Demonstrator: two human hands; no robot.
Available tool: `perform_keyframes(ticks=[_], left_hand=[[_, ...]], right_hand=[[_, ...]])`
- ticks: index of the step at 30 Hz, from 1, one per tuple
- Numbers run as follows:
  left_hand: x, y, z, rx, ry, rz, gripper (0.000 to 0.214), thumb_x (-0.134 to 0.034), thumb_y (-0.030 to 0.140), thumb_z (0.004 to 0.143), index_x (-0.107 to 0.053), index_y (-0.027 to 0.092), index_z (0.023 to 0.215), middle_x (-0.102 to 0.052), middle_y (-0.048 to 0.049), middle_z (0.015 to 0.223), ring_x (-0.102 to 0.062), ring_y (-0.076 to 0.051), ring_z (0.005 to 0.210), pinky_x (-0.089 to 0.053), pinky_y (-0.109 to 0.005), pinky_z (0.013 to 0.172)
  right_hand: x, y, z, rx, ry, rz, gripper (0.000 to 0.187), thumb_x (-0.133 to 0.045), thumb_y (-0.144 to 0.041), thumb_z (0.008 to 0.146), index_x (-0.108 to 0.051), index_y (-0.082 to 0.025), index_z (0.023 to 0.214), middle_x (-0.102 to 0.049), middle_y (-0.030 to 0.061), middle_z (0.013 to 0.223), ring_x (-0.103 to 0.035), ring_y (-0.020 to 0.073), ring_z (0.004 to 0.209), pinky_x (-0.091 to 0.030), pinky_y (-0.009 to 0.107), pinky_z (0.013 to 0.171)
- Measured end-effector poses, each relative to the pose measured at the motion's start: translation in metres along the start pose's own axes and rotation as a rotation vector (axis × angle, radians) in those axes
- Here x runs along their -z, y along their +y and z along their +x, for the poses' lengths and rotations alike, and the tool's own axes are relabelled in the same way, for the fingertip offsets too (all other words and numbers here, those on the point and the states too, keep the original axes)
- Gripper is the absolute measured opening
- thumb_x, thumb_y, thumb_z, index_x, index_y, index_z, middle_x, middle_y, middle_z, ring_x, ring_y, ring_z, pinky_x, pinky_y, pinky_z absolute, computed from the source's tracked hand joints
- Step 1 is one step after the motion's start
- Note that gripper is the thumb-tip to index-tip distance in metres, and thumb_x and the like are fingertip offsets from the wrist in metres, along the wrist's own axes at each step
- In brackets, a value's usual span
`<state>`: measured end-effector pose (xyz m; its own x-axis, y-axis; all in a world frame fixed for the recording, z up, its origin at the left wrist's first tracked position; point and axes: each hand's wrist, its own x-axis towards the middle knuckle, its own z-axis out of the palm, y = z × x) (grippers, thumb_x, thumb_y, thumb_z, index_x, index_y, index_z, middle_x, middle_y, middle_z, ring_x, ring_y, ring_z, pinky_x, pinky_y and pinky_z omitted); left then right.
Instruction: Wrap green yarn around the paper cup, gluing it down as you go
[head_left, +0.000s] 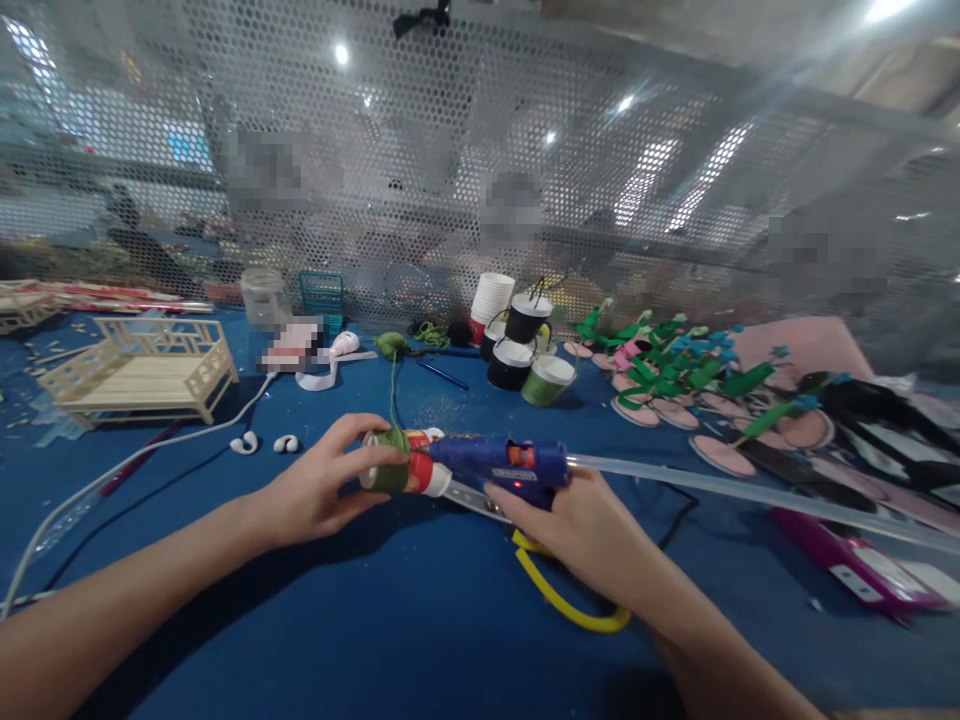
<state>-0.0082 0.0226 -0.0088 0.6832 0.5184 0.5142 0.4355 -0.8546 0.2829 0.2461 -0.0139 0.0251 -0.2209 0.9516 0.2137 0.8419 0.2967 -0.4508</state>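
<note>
My left hand [319, 485] grips a red and white paper cup [429, 478] lying on its side, its left end wrapped in green yarn. A strand of yarn [392, 395] runs from it up to a small green yarn ball [390, 345]. In my right hand [596, 525] is a blue hot glue gun [491, 458], its nozzle pointing left at the cup; whether the tip touches is unclear. A small red light glows on its body, and a long clear glue stick [675, 478] sticks out behind. Under the gun lie yellow-handled scissors [566, 610], partly hidden.
Yarn-wrapped cups [551, 380] and a stack of white cups [493, 300] stand at the back. Green pipe-cleaner plants [652, 375] on pink discs spread to the right, near a purple box [862, 565]. A wooden toy bed [142, 370], white cable [172, 440] and earbuds [285, 444] lie left.
</note>
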Motion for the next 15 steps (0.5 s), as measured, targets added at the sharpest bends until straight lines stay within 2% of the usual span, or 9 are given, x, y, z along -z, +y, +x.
perform_keyframes(ticks=[3,6,11,15], left_hand=[[0.0,0.0,0.0,0.047,0.007,-0.055,0.03,-0.05,0.016,0.083,-0.044,0.02,0.113,-0.04,-0.0115,0.115,-0.044,-0.022,0.108,-0.043,-0.038,0.091],[0.001,0.0,0.001,0.085,0.014,-0.091,0.031,-0.052,0.02,0.083,-0.044,0.02,0.113,-0.041,-0.0104,0.113,-0.045,-0.022,0.106,-0.043,-0.037,0.091],[0.003,0.003,0.003,0.134,0.015,-0.136,0.032,-0.053,0.024,0.082,-0.045,0.02,0.113,-0.043,-0.0091,0.11,-0.045,-0.022,0.105,-0.042,-0.036,0.09],[0.003,0.003,0.005,0.192,0.04,-0.172,0.032,-0.055,0.026,0.082,-0.046,0.02,0.111,-0.045,-0.0079,0.107,-0.047,-0.021,0.102,-0.041,-0.037,0.09]], right_hand=[[0.001,-0.003,-0.001,0.08,-0.026,-0.046,0.024,-0.053,-0.032,0.077,-0.067,-0.013,0.078,-0.062,0.0054,0.055,-0.056,0.0179,0.045,-0.04,0.027,0.042],[-0.001,0.001,-0.001,0.148,0.0,-0.067,0.021,-0.051,-0.029,0.079,-0.067,-0.015,0.08,-0.061,0.0038,0.054,-0.056,0.0172,0.047,-0.041,0.026,0.045],[-0.011,0.013,-0.002,0.208,0.01,-0.111,0.018,-0.054,-0.027,0.075,-0.067,-0.016,0.082,-0.06,0.0045,0.057,-0.056,0.0206,0.051,-0.041,0.03,0.047],[-0.011,0.012,-0.002,0.211,0.005,-0.103,0.02,-0.051,-0.03,0.078,-0.065,-0.016,0.078,-0.06,0.0052,0.058,-0.056,0.0213,0.051,-0.04,0.031,0.047]])
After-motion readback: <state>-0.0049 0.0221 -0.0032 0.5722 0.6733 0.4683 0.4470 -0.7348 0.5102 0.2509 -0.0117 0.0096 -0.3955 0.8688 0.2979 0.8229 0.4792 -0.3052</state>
